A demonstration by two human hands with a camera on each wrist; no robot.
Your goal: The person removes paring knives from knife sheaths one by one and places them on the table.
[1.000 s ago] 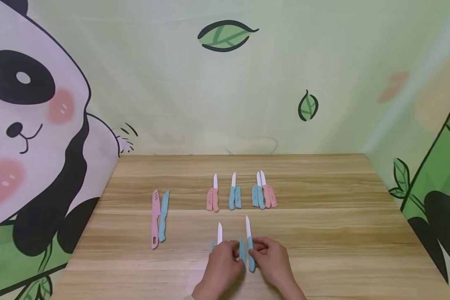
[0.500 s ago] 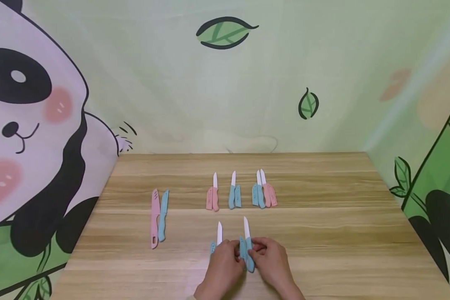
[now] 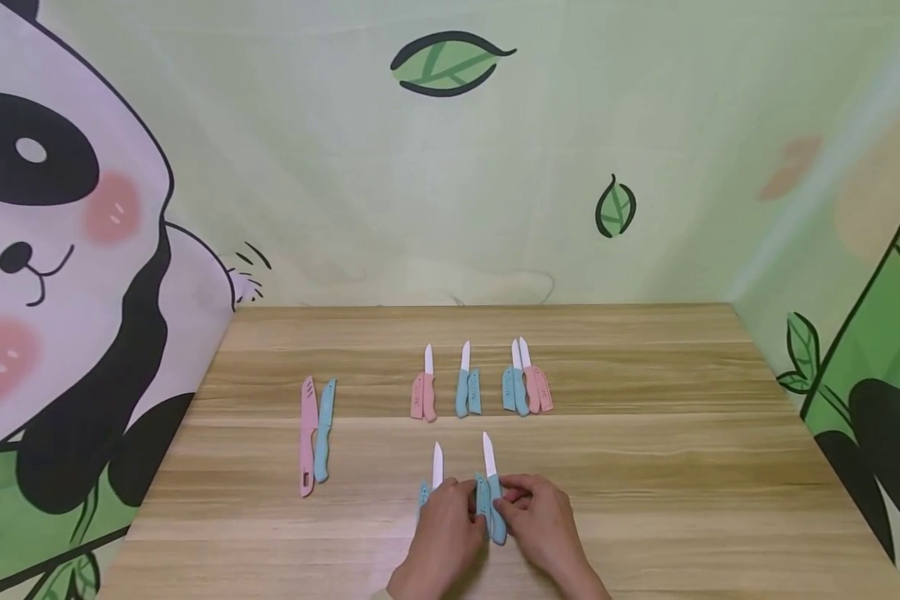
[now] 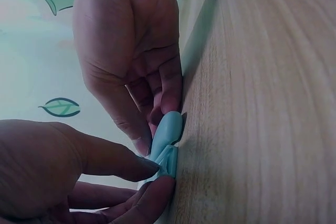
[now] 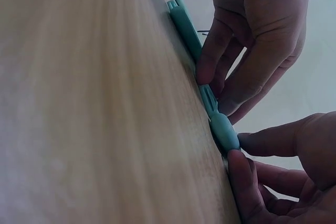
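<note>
In the head view my left hand [image 3: 446, 521] pinches a light-blue knife sheath [image 3: 483, 500] lying on the table. My right hand [image 3: 543, 517] holds the blue handle of a white-bladed paring knife [image 3: 497, 508] between thumb and fingers, blade pointing away. Handle and sheath lie side by side, seemingly touching. The left wrist view has the sheath [image 4: 167, 163] at the left fingertips, the handle [image 4: 169, 129] at the right. Left of the left hand lie another white-bladed knife [image 3: 438, 467] and a blue sheath [image 3: 423, 493]; the hand hides that knife's handle.
Along the back of the wooden table [image 3: 645, 467] lie a pink knife [image 3: 430, 396], a blue knife [image 3: 462, 392], another blue knife [image 3: 521, 392] and another pink knife [image 3: 532, 390], each beside a sheath. At left rest a long pink knife [image 3: 309, 442] and a long blue knife [image 3: 324, 442].
The right hand has slid its knife slightly left against the blue sheath, closing the gap between them. The left hand has stayed nearly still. The head view has shifted a little.
</note>
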